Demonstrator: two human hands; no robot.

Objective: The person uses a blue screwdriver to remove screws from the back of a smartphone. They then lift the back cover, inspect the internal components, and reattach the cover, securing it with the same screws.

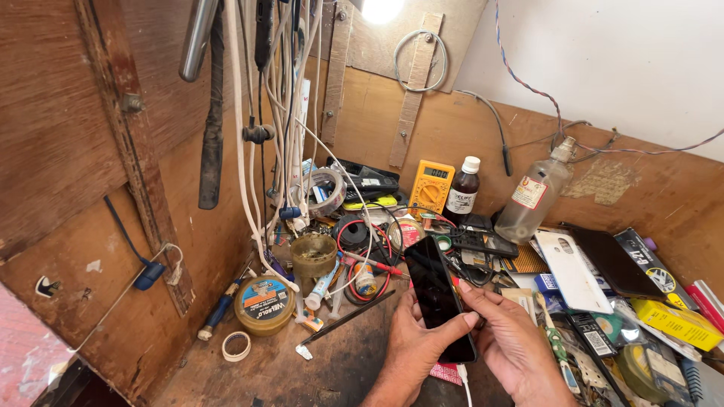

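Wooden walls box this cluttered bench on 2 sides. My left hand [413,348] cradles a dark phone [441,298] from below, thumb pressed on its edge; my right hand [511,339] pinches its right side. I judge I'm inspecting it; turning it needs a light grip. Open bench lies at 8 o'clock; a round tin [264,304] sits at 10, a multimeter [431,188] at 12.

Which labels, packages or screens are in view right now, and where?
Black phone, dark screen, held in both hands.
Yellow multimeter, small grey display, against back wall.
Dark brown bottle, white label, beside it.
Clear bottle, red-edged label, further right.
Yellow box, far right.
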